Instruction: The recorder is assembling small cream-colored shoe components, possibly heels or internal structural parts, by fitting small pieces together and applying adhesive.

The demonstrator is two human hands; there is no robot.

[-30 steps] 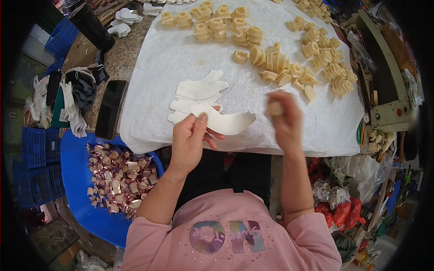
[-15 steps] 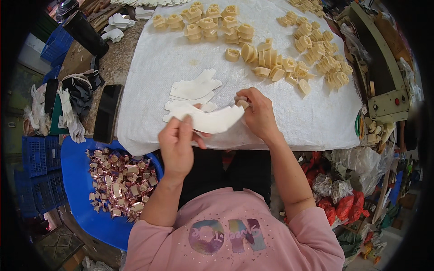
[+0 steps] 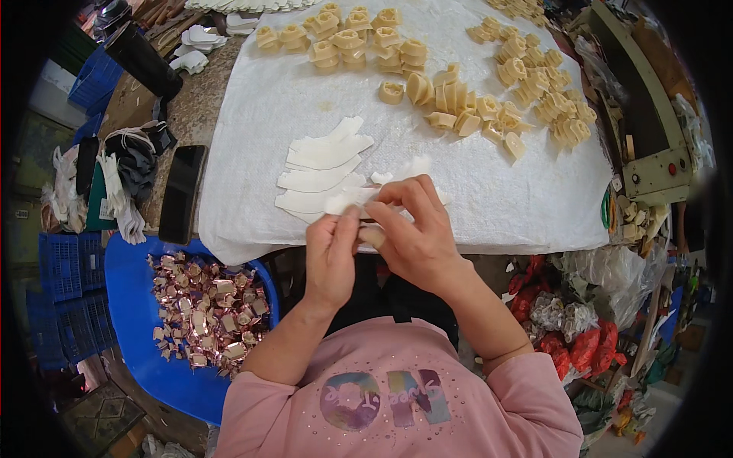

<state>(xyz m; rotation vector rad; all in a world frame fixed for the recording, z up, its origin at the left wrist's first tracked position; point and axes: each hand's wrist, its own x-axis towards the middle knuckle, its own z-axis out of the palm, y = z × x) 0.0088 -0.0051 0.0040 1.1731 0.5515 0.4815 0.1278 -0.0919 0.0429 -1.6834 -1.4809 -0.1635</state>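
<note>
Both hands meet over the near edge of the white-covered table. My left hand point(image 3: 332, 256) is closed in a pinch on a curved white sheet piece point(image 3: 345, 200). My right hand point(image 3: 420, 237) is bent over the same piece, its fingers curled in. Under the right fingers shows a small pale beige piece point(image 3: 372, 235), mostly hidden. Parts of the white piece beyond the fingers are blurred. Just past my hands lies a fanned stack of similar curved white pieces point(image 3: 321, 179). Farther off, many hollow beige molded parts point(image 3: 466, 107) stand in stacks and rows.
To the left, a black phone point(image 3: 182, 195) lies by the white table cover point(image 3: 252, 153). A blue tub point(image 3: 137, 366) below holds many shiny pinkish parts point(image 3: 206, 313). A black cylinder point(image 3: 141, 57) stands back left. A metal machine frame point(image 3: 653, 172) and bagged scraps point(image 3: 588, 347) are at right.
My right hand has moved left and down to meet the left hand, which shifted right. The white piece, earlier stretched out openly, is now largely covered by my fingers.
</note>
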